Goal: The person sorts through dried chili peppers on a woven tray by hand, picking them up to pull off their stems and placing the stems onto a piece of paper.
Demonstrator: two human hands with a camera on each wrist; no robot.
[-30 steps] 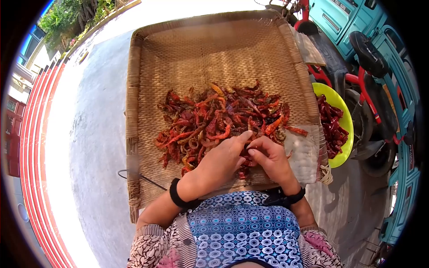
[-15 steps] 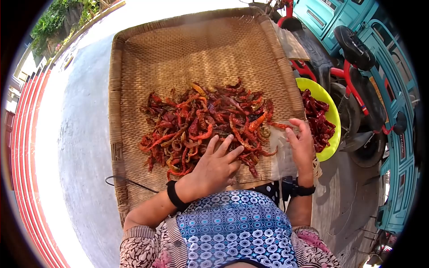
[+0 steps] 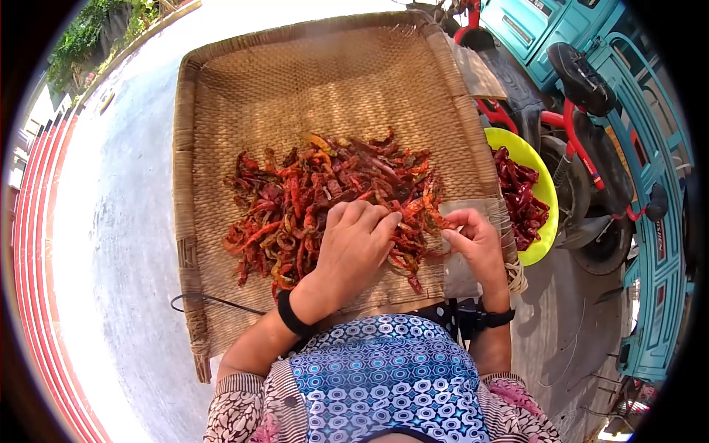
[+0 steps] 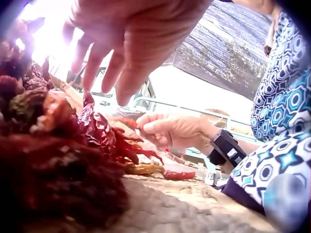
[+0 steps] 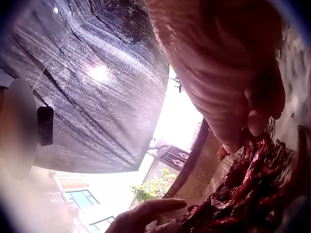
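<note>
The left hand (image 3: 353,247) lies palm down on the heap of dried red chillies (image 3: 317,199), its fingers bent at the knuckles and spread a little, their tips pressing into the pods; from the left wrist view the fingers hang loose above the heap and close on nothing. The right hand (image 3: 476,247) sits at the heap's right edge with its fingers curled in, thumb and forefinger pinching one chilli (image 4: 127,123) by its end, just clear of the rest. The chillies are piled in the near middle of a square woven tray (image 3: 221,88), on the person's lap side. Just beyond the tray's right rim a yellow-green bowl (image 3: 545,193) holds more dark red chillies, near the right hand but apart from it
</note>
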